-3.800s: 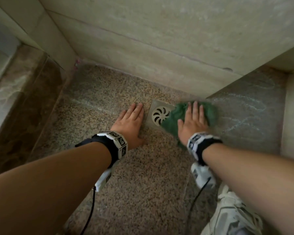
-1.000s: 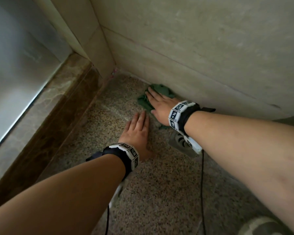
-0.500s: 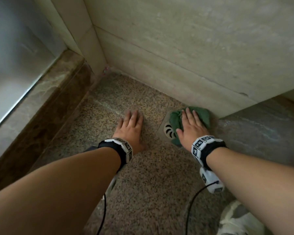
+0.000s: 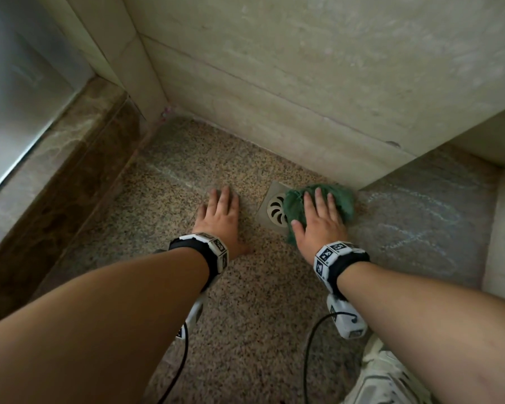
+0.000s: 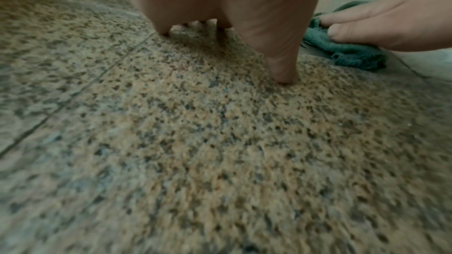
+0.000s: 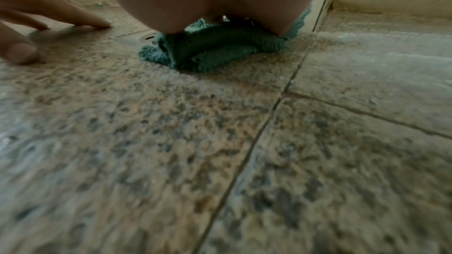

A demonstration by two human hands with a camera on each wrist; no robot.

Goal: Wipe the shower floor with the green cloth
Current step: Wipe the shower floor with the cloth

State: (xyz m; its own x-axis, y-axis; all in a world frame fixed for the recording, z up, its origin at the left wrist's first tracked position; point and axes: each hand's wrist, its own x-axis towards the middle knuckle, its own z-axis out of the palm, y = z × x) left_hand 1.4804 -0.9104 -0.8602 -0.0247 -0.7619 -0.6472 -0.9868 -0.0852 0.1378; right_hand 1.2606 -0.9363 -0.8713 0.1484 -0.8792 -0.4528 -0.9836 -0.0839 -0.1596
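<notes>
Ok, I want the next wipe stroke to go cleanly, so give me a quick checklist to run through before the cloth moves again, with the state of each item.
1. Right hand flat on the green cloth, fingers straight: ok.
2. Cloth spread flat for full contact: not ok, it is bunched in folds in the right wrist view.
3. Cloth clear of the floor drain: not ok, it overlaps the drain's right part.
4. Left hand braced on the speckled shower floor, apart from the cloth: ok.
5. Wrist cables out of the wiping path: ok, they trail behind the wrists.
6. Cloth damp enough: cannot tell.
</notes>
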